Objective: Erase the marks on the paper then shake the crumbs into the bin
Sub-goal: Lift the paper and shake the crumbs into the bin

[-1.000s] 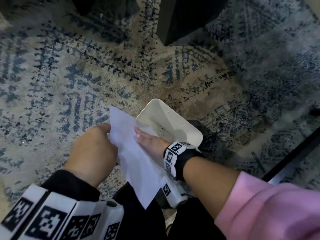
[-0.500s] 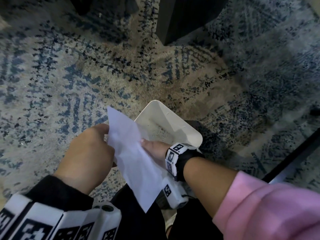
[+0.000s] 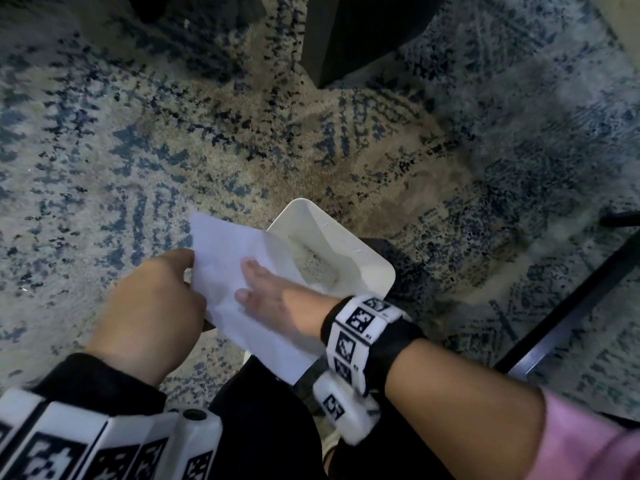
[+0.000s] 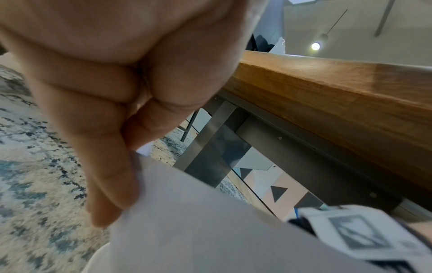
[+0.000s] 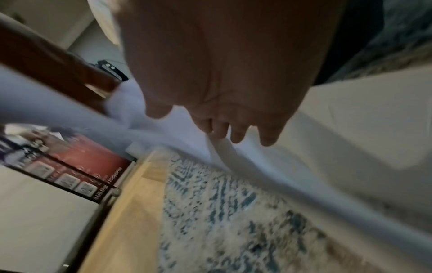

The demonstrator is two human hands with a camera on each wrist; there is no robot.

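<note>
A white sheet of paper (image 3: 221,258) is held tilted, its far edge over the open white bin (image 3: 349,237) on the rug. Pale crumbs lie in the bin's bottom. My left hand (image 3: 156,299) grips the paper's left edge; in the left wrist view its fingers (image 4: 105,166) pinch the paper (image 4: 210,221). My right hand (image 3: 266,292) lies on the sheet's upper face, fingers fairly straight, just in front of the bin. The right wrist view shows that hand (image 5: 222,73) touching the paper (image 5: 177,129) with its fingertips, the bin (image 5: 362,120) beside it. No marks show on the paper.
A blue and beige patterned rug (image 3: 138,150) covers the floor. A dark furniture leg (image 3: 346,36) stands beyond the bin, and a metal table leg (image 3: 571,306) slants at the right. The wooden table edge (image 4: 327,101) runs overhead. My dark-clothed knee (image 3: 263,427) is below the paper.
My right hand has slid back and forth over the sheet and now reaches further left across it. The paper wobbled slightly, and my left hand kept its grip.
</note>
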